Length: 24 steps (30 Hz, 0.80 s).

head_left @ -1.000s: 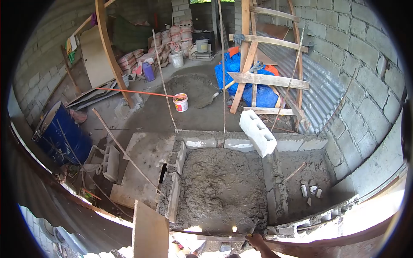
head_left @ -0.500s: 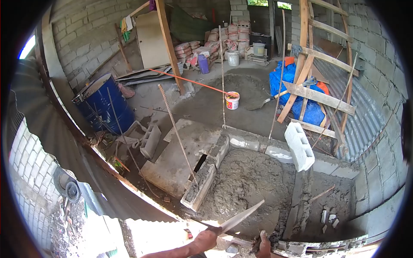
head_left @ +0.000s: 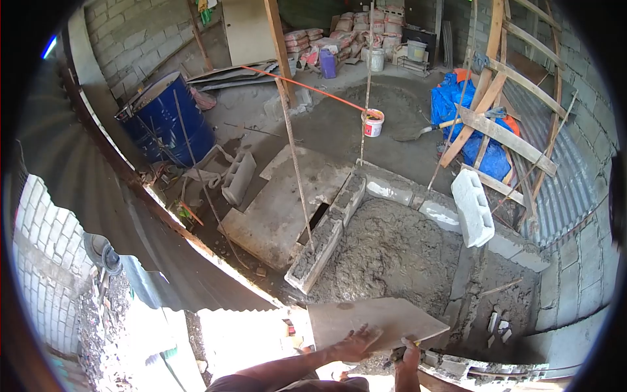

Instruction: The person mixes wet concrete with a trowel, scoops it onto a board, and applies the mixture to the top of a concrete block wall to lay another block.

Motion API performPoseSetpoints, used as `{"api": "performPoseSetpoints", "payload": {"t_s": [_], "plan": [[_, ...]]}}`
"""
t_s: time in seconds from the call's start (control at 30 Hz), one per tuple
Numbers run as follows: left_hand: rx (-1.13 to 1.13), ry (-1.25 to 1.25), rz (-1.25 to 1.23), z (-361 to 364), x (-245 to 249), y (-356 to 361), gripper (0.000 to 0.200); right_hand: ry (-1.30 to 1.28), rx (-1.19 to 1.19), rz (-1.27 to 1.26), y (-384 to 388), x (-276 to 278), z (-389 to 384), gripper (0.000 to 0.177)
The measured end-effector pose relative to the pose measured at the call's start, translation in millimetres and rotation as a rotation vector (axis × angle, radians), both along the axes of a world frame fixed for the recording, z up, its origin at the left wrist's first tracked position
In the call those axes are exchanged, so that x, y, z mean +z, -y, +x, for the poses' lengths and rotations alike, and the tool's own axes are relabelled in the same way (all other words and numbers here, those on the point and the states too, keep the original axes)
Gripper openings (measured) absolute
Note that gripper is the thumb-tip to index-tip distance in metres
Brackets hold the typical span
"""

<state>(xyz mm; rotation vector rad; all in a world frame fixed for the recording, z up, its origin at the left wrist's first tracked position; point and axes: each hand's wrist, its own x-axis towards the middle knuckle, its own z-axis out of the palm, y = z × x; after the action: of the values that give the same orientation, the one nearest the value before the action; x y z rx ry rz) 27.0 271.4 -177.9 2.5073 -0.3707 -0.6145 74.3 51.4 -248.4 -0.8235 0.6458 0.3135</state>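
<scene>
A thin plywood sheet [head_left: 392,319] with a pointed right end lies nearly flat, low in the view, over the near edge of the wet concrete bed [head_left: 398,255]. On top of it rests my left hand [head_left: 358,343], fingers spread, palm down. At the sheet's near right edge is my right hand [head_left: 409,359], its fingers closed. A small yellow bit and something dark show at those fingers, too small to name. Along the bed runs a low hollow-block wall [head_left: 320,258]; a loose hollow block [head_left: 471,209] stands on its right part.
Thin steel rods [head_left: 294,157] rise from the walls. Left are a blue drum [head_left: 166,124] and another hollow block [head_left: 240,179]. A white bucket [head_left: 373,124], shovel [head_left: 418,134], wooden ladder [head_left: 516,78] and blue tarp [head_left: 450,98] lie beyond. Roofing sheets [head_left: 111,215] flank the near left.
The plywood sheet has turned from nearly edge-on to showing its broad face. My left hand has gone from gripping its edge to lying on it. The view has shifted, tilting down.
</scene>
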Motion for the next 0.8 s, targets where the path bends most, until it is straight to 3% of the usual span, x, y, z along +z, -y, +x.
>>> {"api": "performPoseSetpoints", "payload": {"t_s": [0.07,0.1,0.13,0.17,0.2,0.27,0.33,0.37,0.47,0.53,0.6,0.73,0.77,0.8], "plan": [[0.397,0.066,-0.165,-19.3,-1.1,-31.1,0.096,-0.001,0.036,-0.017,13.1,3.8,-7.3,0.025],[0.653,0.113,-0.134,-29.4,-21.3,-49.4,0.106,-0.023,0.061,-0.04,28.2,-10.1,-11.8,0.027],[0.87,0.159,-0.105,-35.0,-11.4,-65.4,0.106,-0.015,0.069,-0.021,40.1,-18.7,-13.5,0.03],[1.067,0.024,-0.106,-47.1,-36.2,-82.0,0.107,0.01,0.082,0.005,49.3,-21.8,-11.2,0.033],[1.223,-0.234,-0.364,-60.2,-68.6,-101.1,0.105,-0.002,0.067,-0.011,50.6,-14.7,-7.6,0.033],[1.337,-0.802,-1.043,-63.5,-35.5,-107.7,0.098,-0.033,-0.076,0.001,41.8,4.0,-1.2,0.036],[1.124,-1.004,-1.588,-75.8,-91.9,-106.6,0.086,-0.031,0.001,0.056,46.5,6.2,-2.4,0.038],[1.0,-0.974,-1.703,-67.2,-77.3,-93.6,0.076,-0.02,-0.041,0.065,45.8,-1.5,-5.8,0.037],[1.12,-0.829,-1.811,-41.7,-71.0,-57.6,0.068,-0.024,-0.102,0.114,47.6,-16.5,-18.5,0.038],[1.126,-0.857,-1.616,-32.5,-78.0,-56.3,0.058,-0.048,-0.09,0.192,43.0,-34.1,-25.3,0.039],[1.162,-0.788,-1.576,-23.3,-66.3,-57.1,0.053,-0.134,0.076,0.256,59.5,-56.3,-28.5,0.022],[1.094,-0.555,-1.36,-29.5,-59.2,-66.8,0.051,-0.235,0.376,0.275,64.2,-97.7,-58.4,0.016],[1.082,-0.457,-1.323,-27.3,-39.3,-70.7,0.043,-0.405,0.379,0.277,66.0,-111.0,-70.7,0.022],[1.099,-0.445,-1.317,-27.5,-49.7,-85.7,0.043,-0.577,0.379,0.27,66.0,-118.9,-78.2,0.029]]}}
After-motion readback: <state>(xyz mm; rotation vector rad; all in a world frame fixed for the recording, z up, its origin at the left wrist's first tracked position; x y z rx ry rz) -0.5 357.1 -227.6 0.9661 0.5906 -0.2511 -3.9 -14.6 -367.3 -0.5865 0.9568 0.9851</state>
